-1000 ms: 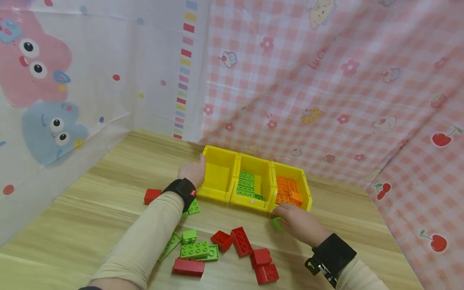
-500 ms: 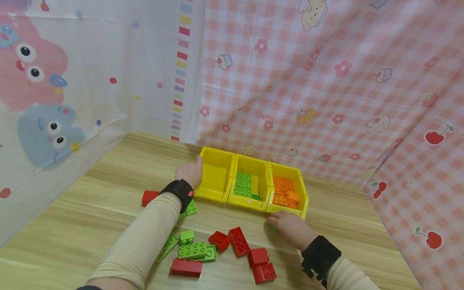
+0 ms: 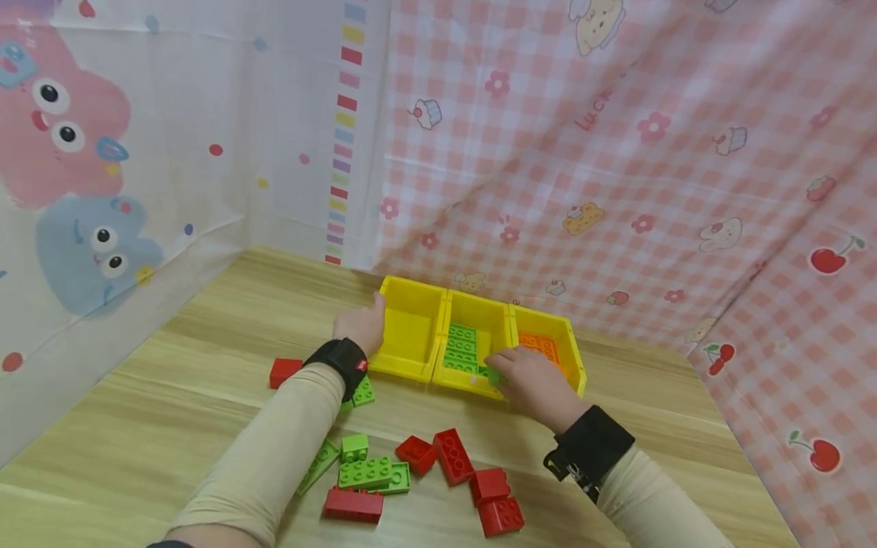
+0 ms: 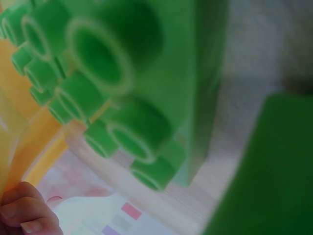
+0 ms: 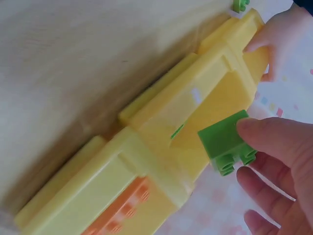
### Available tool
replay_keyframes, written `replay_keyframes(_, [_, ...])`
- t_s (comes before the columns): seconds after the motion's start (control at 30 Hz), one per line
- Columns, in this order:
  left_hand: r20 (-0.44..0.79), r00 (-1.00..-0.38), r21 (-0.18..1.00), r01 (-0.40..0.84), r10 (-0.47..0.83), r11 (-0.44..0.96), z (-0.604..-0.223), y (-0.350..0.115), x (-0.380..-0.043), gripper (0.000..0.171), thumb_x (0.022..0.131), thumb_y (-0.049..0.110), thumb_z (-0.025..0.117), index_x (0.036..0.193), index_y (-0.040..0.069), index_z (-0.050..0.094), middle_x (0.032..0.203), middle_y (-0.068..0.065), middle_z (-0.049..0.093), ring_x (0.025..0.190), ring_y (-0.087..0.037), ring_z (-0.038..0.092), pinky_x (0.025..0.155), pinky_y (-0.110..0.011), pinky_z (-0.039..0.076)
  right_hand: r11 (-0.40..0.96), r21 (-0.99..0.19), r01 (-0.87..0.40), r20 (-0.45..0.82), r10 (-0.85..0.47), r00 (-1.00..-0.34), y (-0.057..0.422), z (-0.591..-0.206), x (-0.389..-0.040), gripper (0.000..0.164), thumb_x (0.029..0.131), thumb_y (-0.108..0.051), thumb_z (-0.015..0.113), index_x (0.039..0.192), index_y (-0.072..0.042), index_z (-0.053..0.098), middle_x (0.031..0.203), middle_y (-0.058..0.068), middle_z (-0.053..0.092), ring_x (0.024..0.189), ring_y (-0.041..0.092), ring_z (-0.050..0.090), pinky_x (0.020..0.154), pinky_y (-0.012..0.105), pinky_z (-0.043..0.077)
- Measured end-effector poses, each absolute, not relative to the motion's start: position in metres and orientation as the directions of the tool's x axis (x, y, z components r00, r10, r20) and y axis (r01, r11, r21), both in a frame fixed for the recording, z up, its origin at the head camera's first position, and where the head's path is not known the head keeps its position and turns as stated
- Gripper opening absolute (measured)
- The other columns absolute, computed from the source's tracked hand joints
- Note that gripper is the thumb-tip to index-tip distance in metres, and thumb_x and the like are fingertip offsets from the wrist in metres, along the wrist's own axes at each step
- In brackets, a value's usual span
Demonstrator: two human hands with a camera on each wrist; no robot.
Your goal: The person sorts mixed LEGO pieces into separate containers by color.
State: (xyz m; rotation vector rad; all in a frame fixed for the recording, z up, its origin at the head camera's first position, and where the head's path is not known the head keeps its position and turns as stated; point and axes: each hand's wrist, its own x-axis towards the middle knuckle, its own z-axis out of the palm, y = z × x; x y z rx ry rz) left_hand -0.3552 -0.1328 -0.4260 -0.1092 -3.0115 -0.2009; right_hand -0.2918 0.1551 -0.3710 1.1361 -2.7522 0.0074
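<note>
My right hand (image 3: 537, 384) pinches a small green toy brick (image 5: 222, 138) between thumb and fingers, over the front of the middle yellow bin (image 3: 495, 304). The brick's studs point downward in the right wrist view. Green bricks (image 3: 461, 350) lie in that bin, and orange bricks (image 3: 541, 346) lie in the right bin (image 3: 567, 329), partly hidden by the hand. At the far left of the joined row, my left hand (image 3: 359, 327) grips the side of the left bin (image 3: 409, 331), thumb over its rim. That bin's floor shows bare.
In front of the bins lie loose green bricks (image 3: 365, 473) and red bricks (image 3: 452, 457). One red brick (image 3: 284, 373) lies left of my left forearm, and a green brick (image 3: 363, 391) shows beside that wrist. Patterned cloth (image 3: 548, 152) rises behind the bins.
My right hand has moved from the table in front of the right bin up and left to above the middle bin, bringing the green brick. My left hand stays on the left bin.
</note>
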Motion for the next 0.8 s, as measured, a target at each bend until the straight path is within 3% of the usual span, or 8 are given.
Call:
replay_keyframes(0.17, [0.089, -0.994, 0.139, 0.072, 0.060, 0.988, -0.423, -0.133, -0.354, 0.054, 0.092, 0.014, 0.053, 0.139, 0.000, 0.031, 0.061, -0.008, 0.054, 0.052, -0.021, 0.054, 0.049, -0.038, 0.046, 0.688, 0.119, -0.716, 0.154, -0.725, -0.671, 0.138, -0.374, -0.308, 0.031, 0.078, -0.011, 0.074, 0.107, -0.005, 0.065, 0.100, 0.007, 0.065, 0.094, 0.023, 0.059, 0.091, 0.045, 0.042])
replay_keyframes(0.3, [0.087, -0.995, 0.138, 0.069, 0.057, 0.988, -0.422, -0.132, -0.354, 0.053, 0.093, 0.014, 0.051, 0.140, 0.000, 0.031, 0.061, -0.008, 0.055, 0.051, -0.021, 0.054, 0.049, -0.038, 0.046, 0.714, 0.192, -0.673, 0.072, -0.694, -0.716, 0.130, -0.380, -0.319, 0.026, 0.080, -0.013, 0.072, 0.104, -0.006, 0.064, 0.097, 0.008, 0.065, 0.096, 0.024, 0.060, 0.096, 0.053, 0.036])
replay_keyframes(0.47, [0.123, -0.991, 0.144, 0.077, 0.059, 0.987, -0.425, -0.132, -0.356, 0.049, 0.094, 0.012, 0.050, 0.138, 0.000, 0.033, 0.063, -0.010, 0.057, 0.051, -0.022, 0.055, 0.048, -0.039, 0.046, 0.756, 0.245, -0.606, -0.044, -0.616, -0.786, 0.125, -0.387, -0.331, 0.027, 0.083, -0.018, 0.070, 0.107, -0.006, 0.065, 0.097, 0.008, 0.066, 0.094, 0.023, 0.060, 0.097, 0.052, 0.035])
replay_keyframes(0.8, [0.148, -0.987, 0.116, 0.080, 0.062, 0.990, -0.427, -0.134, -0.357, 0.049, 0.093, 0.012, 0.050, 0.138, 0.000, 0.034, 0.064, -0.010, 0.058, 0.053, -0.023, 0.057, 0.049, -0.038, 0.047, 0.778, 0.141, -0.612, -0.111, -0.602, -0.791, 0.124, -0.389, -0.338, 0.019, 0.085, -0.010, 0.065, 0.105, -0.008, 0.067, 0.097, 0.007, 0.067, 0.093, 0.023, 0.060, 0.097, 0.058, 0.031])
